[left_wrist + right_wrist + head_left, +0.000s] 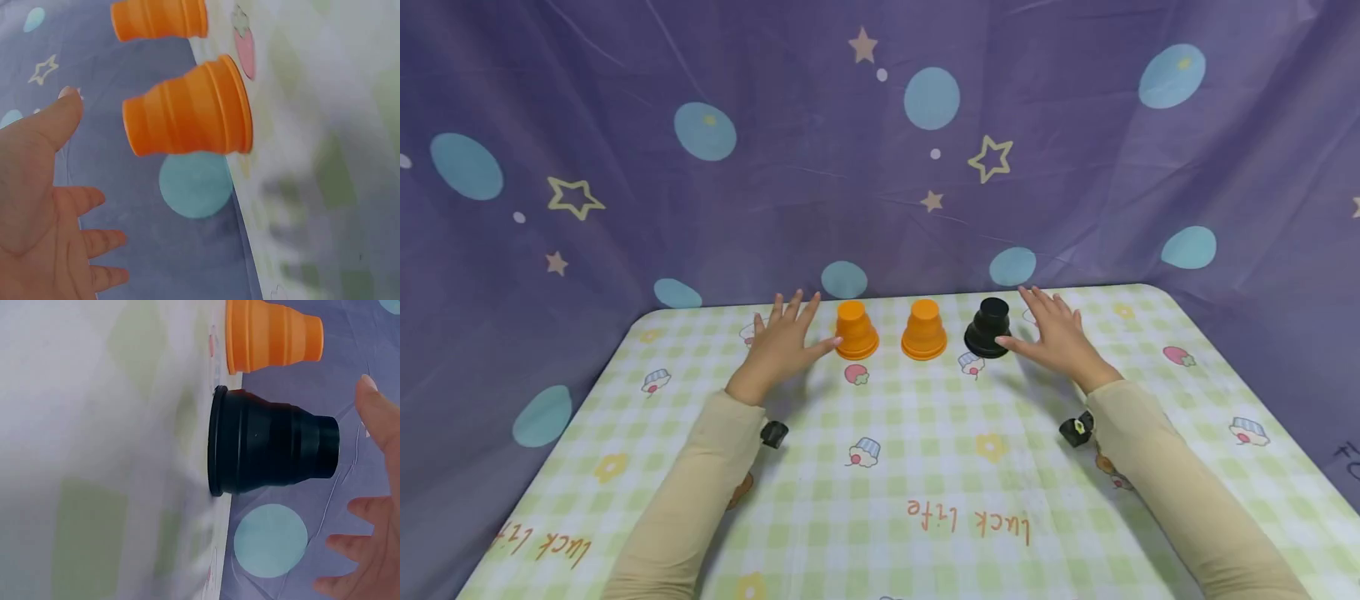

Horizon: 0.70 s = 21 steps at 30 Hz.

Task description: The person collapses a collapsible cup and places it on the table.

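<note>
Standing wide end down in a row near the far edge of the checked table [925,408] are a left orange cup [855,332], a middle orange cup [924,332] and a black cup [988,327]. Just beside the left orange cup, the left hand [781,352] has its fingers spread, gripping nothing; just beside the black cup, the right hand [1062,340] is likewise splayed and empty, with a starry purple cloth [775,225] behind.
</note>
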### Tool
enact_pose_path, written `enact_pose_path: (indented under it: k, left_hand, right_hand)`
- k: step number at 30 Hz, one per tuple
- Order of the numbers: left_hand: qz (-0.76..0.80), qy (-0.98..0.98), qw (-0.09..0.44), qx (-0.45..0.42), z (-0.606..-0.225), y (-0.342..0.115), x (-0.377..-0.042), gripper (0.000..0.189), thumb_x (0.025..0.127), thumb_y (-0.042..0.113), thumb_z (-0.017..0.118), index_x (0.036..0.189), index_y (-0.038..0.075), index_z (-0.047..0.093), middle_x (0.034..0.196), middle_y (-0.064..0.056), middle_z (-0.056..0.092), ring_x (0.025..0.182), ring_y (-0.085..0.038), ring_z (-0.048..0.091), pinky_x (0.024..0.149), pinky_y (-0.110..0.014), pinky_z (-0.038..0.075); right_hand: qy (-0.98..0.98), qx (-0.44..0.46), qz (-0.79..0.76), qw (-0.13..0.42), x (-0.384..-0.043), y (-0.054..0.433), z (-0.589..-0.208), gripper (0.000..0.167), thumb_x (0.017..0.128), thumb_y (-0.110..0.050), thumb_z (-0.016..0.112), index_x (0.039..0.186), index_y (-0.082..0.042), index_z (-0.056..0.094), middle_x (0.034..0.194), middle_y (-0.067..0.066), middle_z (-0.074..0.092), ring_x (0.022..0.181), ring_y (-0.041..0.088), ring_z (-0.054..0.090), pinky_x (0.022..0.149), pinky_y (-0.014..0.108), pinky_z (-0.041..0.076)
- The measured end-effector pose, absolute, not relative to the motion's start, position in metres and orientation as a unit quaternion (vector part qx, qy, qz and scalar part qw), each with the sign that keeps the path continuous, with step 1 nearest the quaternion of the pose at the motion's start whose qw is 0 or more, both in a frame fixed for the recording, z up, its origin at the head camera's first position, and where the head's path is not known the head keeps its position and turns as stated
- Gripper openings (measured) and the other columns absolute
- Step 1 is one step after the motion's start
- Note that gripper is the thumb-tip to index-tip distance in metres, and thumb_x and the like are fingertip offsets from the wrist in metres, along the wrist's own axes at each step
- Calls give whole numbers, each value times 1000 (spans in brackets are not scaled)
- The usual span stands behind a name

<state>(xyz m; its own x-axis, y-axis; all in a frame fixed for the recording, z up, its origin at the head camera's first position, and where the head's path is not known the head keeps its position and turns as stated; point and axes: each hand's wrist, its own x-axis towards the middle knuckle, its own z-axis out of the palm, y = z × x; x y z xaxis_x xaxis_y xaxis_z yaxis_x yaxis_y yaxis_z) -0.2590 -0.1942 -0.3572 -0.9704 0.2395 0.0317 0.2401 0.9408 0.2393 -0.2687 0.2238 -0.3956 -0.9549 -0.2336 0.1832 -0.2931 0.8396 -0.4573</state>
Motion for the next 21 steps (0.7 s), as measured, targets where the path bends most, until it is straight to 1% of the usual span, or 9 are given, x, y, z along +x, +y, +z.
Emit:
enact_pose_path:
  k: [5, 8, 12, 17, 21]
  left_hand:
    - [-154, -980, 1, -129, -355, -188, -255, 90, 86, 71, 42, 153, 19, 11, 157, -14, 8, 142, -41, 1, 105, -71, 6]
    - [-179, -975, 4, -135, -352, -185, -251, 88, 87, 67, 45, 153, 19, 11, 157, -13, 9, 143, -40, 4, 105, -70, 7]
    - [-207, -966, 20, -154, -351, -180, -248, 85, 90, 60, 49, 153, 16, 13, 157, -12, 13, 142, -38, 10, 109, -64, 11]
    - [-236, -954, 37, -183, -351, -171, -245, 80, 91, 53, 53, 151, 12, 19, 155, -12, 20, 141, -36, 19, 112, -55, 17]
    - [-266, -943, 36, -197, -353, -162, -243, 79, 91, 51, 55, 151, 13, 20, 155, -11, 23, 140, -33, 23, 112, -53, 20]
  right_hand:
    - [-943, 150, 291, 61, -273, 218, -396, 95, 82, -50, 68, 151, -8, 18, 154, 23, 17, 139, 45, 14, 104, 70, 9]
    - [-930, 155, 329, 52, -276, 214, -396, 95, 83, -46, 68, 151, -5, 17, 153, 23, 18, 139, 42, 16, 108, 64, 14]
    - [-921, 137, 363, 30, -278, 211, -398, 96, 83, -47, 68, 151, -6, 13, 153, 23, 18, 138, 42, 20, 110, 58, 21]
    - [-914, 107, 391, 9, -280, 209, -401, 98, 82, -48, 69, 151, -7, 13, 154, 21, 18, 135, 43, 26, 110, 56, 23]
    - [-905, 88, 417, 0, -282, 207, -404, 96, 82, -49, 69, 151, -7, 17, 153, 20, 22, 136, 42, 25, 110, 55, 23]
